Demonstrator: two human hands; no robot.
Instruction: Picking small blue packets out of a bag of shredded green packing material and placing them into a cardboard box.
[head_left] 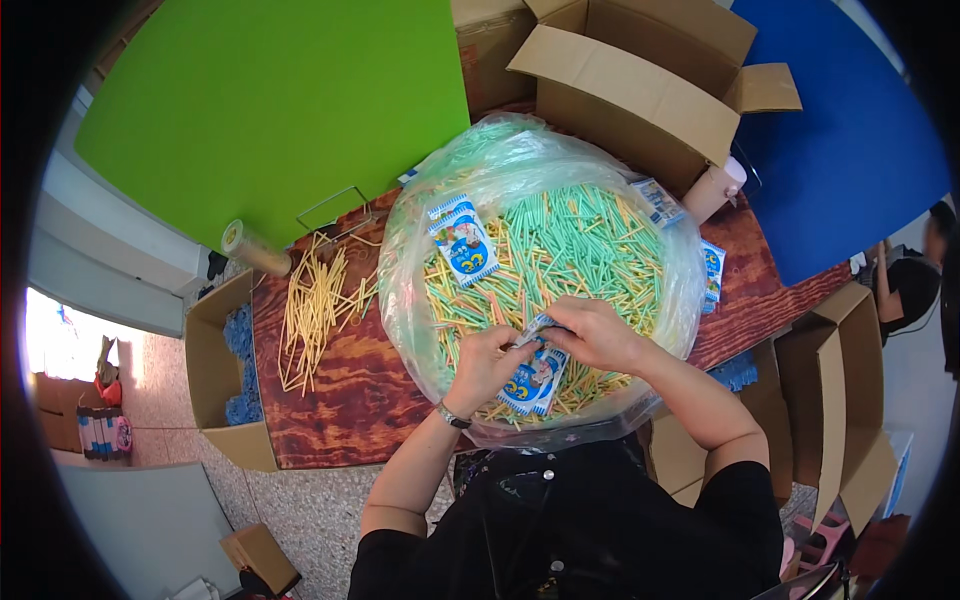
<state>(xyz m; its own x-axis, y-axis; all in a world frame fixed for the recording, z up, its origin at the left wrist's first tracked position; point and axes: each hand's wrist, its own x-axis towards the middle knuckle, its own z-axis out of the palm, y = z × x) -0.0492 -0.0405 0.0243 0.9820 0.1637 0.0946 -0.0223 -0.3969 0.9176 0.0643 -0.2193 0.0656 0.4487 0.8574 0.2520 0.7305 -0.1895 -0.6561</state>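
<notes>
A large clear plastic bag point(690, 300), rolled open, is full of thin green, yellow and pink sticks point(590, 240). Over its near side, my left hand point(485, 365) and my right hand point(600, 335) pinch the upper end of a small blue and white packet point(530, 385). The fingers of both hands are closed and close together at that end, partly hiding it. Whether the packet's end is open I cannot tell. More blue and white packets point(465, 245) lie overlapped on the sticks at the far left of the bag.
Loose yellow sticks point(315, 315) lie on the red-brown wooden table point(350, 430), left of the bag. Further packets point(712, 272), a pink cylinder point(715, 188) and an open cardboard box point(630, 80) stand beyond and right. Another box point(215, 390) with blue packets adjoins the table's left edge.
</notes>
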